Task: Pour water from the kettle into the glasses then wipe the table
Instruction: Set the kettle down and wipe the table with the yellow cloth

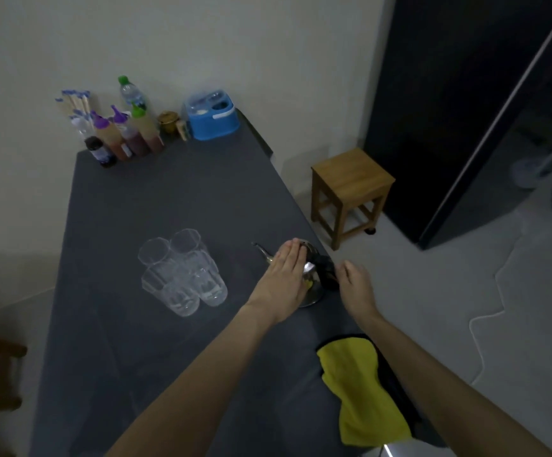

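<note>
Kettle [313, 290]: at the tabletop's right edge.
Left hand [284, 275]: straight fingers flat on the kettle's top.
Right hand [355, 285]: loosely curled beside the kettle's handle, gripping nothing.
Glasses [182, 272]: clustered mid-tabletop.

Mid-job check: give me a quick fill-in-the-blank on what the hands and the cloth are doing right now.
The left hand lies flat on top of the ___.
The right hand is open next to its black ___.
The cloth near the table edge is ___ in colour.
Missing: kettle; handle; yellow.
</note>
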Motion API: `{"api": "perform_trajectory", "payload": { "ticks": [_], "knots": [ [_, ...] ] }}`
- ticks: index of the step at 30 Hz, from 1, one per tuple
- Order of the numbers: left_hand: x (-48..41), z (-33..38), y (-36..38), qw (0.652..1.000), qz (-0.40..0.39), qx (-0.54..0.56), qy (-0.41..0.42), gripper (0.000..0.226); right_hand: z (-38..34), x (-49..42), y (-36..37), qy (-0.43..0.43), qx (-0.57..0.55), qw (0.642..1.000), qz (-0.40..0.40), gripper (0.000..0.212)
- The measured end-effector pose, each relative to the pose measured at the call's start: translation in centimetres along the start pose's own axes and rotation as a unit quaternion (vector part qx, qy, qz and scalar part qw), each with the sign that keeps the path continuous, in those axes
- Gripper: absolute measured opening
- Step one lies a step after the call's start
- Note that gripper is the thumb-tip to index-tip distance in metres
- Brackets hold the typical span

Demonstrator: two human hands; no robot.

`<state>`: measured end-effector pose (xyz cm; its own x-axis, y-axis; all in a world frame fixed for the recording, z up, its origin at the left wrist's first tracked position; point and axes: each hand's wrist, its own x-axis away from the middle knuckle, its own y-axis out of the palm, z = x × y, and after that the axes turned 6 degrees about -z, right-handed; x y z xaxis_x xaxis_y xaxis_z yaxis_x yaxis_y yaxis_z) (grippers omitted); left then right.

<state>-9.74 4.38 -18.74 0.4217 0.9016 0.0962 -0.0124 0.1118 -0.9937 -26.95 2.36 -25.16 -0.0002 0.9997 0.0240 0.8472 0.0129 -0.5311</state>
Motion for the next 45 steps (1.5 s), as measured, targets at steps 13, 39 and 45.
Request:
{"api": "perform_trajectory", "payload": {
  "ticks": [13, 39, 45],
  "knots": [
    [13.9, 3.3, 13.9, 0.989, -0.073, 0.122, -0.052, 0.057, 10.6, 16.2, 0.8, -0.175, 0.378, 0.881, -0.227, 0.081],
    [41.5, -9.3, 19.4, 0.984, -0.004, 0.055, -0.167, 0.057, -3.7, 23.7, 24.9, -0.435, 0.300, 0.789, -0.313, 0.048],
    [47.0, -14.7, 19.2, 0.936, 0.007, 0.118, -0.331, 0.063, -5.2, 22.8, 27.2, -0.462, 0.297, 0.743, -0.383, 0.053]
  ]
}}
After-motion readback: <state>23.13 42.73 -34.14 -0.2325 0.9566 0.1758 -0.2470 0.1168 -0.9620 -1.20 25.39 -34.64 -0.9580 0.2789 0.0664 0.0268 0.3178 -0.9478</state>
